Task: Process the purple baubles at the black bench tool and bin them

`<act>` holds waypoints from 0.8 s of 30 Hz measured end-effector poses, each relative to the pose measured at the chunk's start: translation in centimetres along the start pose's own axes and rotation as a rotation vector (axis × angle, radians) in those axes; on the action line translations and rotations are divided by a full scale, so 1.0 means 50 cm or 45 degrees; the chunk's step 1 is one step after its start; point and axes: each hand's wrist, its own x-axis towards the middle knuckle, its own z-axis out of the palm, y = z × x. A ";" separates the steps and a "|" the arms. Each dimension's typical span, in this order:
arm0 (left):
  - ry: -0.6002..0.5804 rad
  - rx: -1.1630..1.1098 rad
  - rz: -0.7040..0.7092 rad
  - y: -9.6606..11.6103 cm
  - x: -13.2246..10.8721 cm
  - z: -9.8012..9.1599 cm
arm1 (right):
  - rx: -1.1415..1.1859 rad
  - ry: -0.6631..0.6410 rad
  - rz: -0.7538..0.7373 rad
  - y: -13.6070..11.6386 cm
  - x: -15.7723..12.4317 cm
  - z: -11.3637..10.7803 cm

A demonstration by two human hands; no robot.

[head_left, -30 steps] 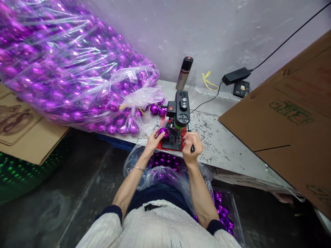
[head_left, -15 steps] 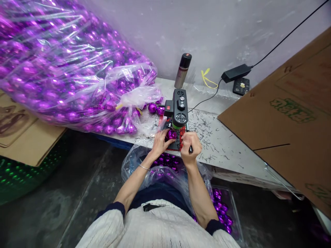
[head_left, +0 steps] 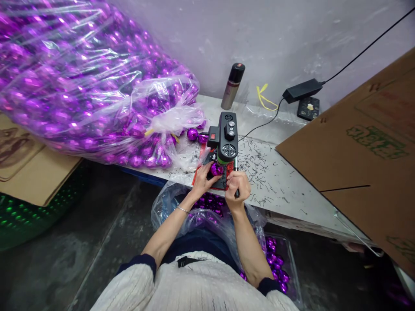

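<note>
Between the thumb and fingers of my left hand (head_left: 203,180) is a shiny purple ball ornament (head_left: 216,169). It sits under the head of a black bench-top press machine (head_left: 228,134) with a red switch and round vents. My right hand (head_left: 238,190) is wrapped round the machine's lever handle (head_left: 237,193), just right of the ball. Red and black matting (head_left: 222,183) lies beneath the machine. Two more purple balls (head_left: 192,134) rest on the table at the machine's left. The ball's underside is hidden by my fingers.
A huge clear bag of purple balls (head_left: 97,95) fills the left. Behind stand a spray can (head_left: 232,86) and a power adapter (head_left: 303,90). A cardboard box (head_left: 363,160) is at right. Dark scraps (head_left: 259,168) litter the table. An open plastic bag with balls (head_left: 207,214) hangs below the edge.
My right hand and the lever have come slightly down and towards me. My left hand keeps the ball beneath the machine head. The whole view has shifted a little.
</note>
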 end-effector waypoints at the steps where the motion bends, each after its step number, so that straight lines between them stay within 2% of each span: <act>1: 0.005 0.000 0.010 0.000 0.000 0.000 | 0.004 0.006 -0.009 0.006 -0.007 0.003; 8: 0.018 0.031 0.016 -0.009 -0.002 0.005 | -0.030 0.077 -0.021 0.033 -0.038 0.018; 15: 0.023 0.033 0.027 -0.004 -0.003 0.004 | 0.023 0.148 -0.001 0.037 -0.049 0.028; 24: 0.012 0.054 0.001 0.000 -0.001 0.002 | 0.015 0.150 0.014 0.037 -0.050 0.032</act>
